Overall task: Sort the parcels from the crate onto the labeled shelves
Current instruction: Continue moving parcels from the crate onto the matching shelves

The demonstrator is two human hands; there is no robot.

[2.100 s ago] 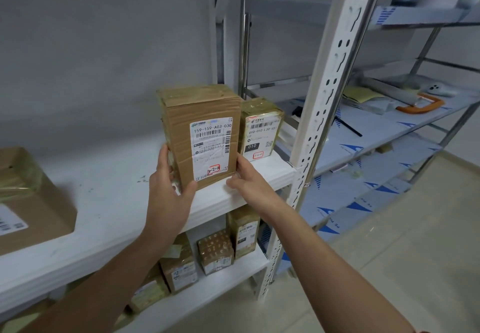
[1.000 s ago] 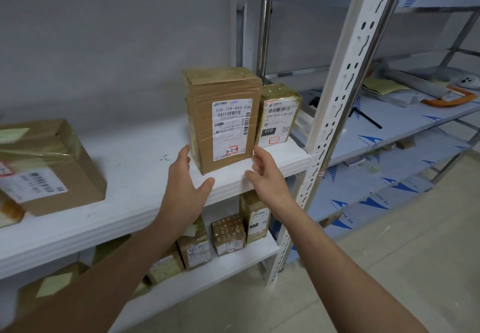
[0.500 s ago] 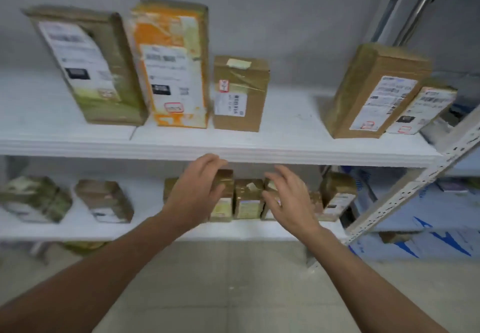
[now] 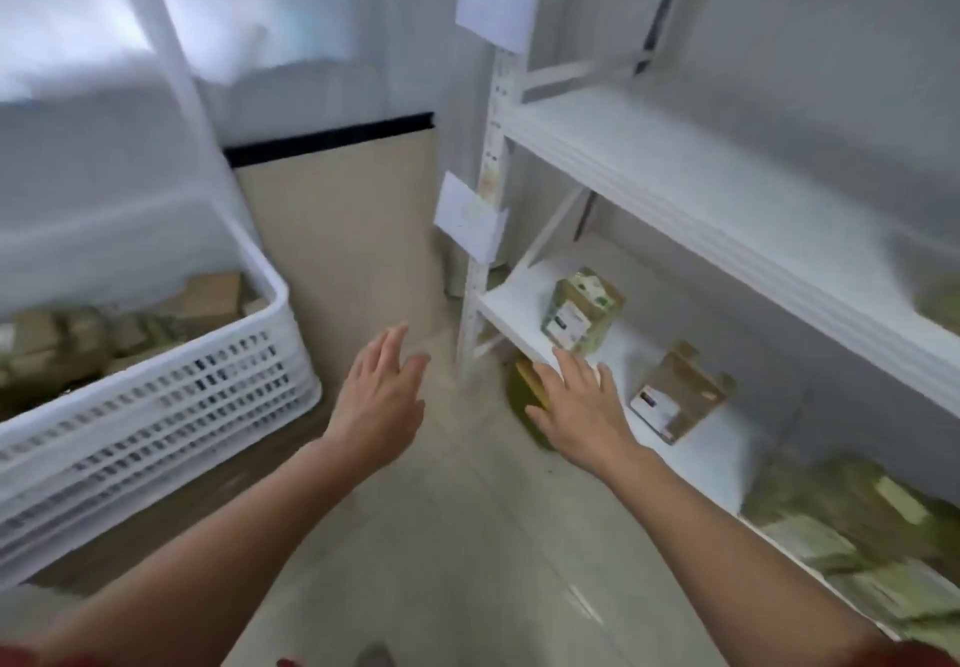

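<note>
Pale tiled floor [image 4: 467,536], white slotted plastic crate [image 4: 156,406] of brown parcels [image 4: 208,297] at left, white metal shelving [image 4: 701,188] at right, left hand [image 4: 379,401] and right hand [image 4: 582,406] empty, fingers spread.

The crate [image 4: 156,406] runs off the left edge, its parcels [image 4: 78,339] smeared by blur, and the paper labels [image 4: 467,222] on the shelf post [image 4: 474,297] are unreadable.

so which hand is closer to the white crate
Left. The left hand is in the air just right of the white crate, not touching it; the right hand is farther over, by the lower shelf edge.
</note>
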